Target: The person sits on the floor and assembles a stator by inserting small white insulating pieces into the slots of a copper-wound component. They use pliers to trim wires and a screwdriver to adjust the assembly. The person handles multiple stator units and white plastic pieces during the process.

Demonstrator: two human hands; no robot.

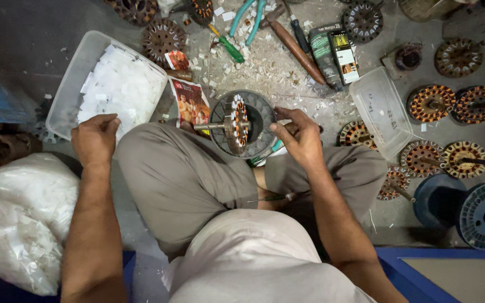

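With our right hand [301,137] gripping the wound stator [241,124] on our knee and our left hand [94,140] curled, pinching at white paper slips in the plastic tub [74,73], we judge the one-handed stator could roll off.

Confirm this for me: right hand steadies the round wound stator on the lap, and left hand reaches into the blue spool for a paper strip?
Not the blue spool. The head view shows the left hand at the clear plastic tub of white paper strips. The right hand does steady the stator.
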